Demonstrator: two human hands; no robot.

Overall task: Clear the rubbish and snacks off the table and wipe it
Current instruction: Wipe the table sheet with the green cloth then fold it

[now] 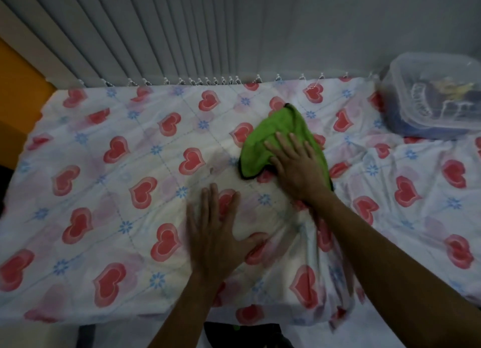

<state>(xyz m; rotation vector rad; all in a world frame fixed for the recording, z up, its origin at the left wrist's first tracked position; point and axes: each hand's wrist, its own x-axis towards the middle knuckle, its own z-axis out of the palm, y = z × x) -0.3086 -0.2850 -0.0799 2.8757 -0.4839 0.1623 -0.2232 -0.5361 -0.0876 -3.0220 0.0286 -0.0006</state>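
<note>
A green cloth with a dark edge [270, 137] lies crumpled on the table, right of the middle. My right hand [296, 165] presses flat on its near half, fingers straight and spread. My left hand [216, 230] rests flat on the tablecloth [104, 191] nearer the front edge, fingers straight, thumb out to the right. The tablecloth is white with red hearts and blue flowers, and it is wrinkled around and right of my right hand. A faint brownish stain [210, 169] shows just left of the green cloth.
A clear lidded plastic box [437, 95] with dark items inside stands at the back right corner. Grey vertical blinds [156, 35] hang behind the table. An orange wall [18, 82] is at the far left. The tablecloth hangs over the front edge.
</note>
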